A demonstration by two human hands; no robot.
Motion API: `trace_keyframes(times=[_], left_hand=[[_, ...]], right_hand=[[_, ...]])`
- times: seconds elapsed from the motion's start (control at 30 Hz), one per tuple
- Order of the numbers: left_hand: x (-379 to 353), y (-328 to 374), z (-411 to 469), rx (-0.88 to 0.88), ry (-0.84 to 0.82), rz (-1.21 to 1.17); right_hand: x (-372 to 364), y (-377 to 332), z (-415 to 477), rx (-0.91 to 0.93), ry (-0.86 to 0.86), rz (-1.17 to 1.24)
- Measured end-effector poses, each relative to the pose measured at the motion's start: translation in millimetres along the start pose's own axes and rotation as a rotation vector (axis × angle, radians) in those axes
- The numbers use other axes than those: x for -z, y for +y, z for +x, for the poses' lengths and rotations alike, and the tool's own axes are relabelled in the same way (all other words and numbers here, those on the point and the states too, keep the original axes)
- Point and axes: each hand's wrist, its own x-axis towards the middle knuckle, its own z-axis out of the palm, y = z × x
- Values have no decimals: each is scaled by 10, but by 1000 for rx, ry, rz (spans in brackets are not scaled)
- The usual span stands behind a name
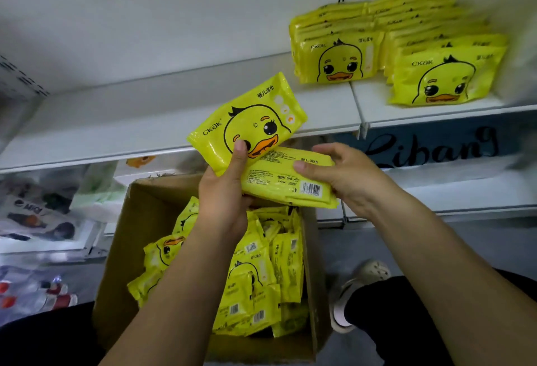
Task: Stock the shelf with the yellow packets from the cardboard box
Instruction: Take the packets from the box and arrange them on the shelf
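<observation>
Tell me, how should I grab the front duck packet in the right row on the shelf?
Pinch the front packet by its top edge, coming from above. It leans back on the row behind it, duck face forward, and the left row sits close beside it, so the top looks easiest.

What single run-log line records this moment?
left hand: holds duck-face packet | right hand: holds barcode-side packet | box: contains packets | shelf: partly stocked
</observation>
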Motion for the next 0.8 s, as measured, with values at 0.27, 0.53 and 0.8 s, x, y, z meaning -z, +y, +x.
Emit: trace_keyframes(times=[0.27, 0.53, 0.8], left_hand=[[-590, 125, 538, -47, -11, 157], [-1380, 176, 1055, -143, -151, 334], [-1780, -126, 1545, -370, -193, 722]], right_hand=[[425, -310, 125, 254, 392, 49], [920, -439, 257, 278, 477, -50], [1141, -429, 380, 259, 427, -54]])
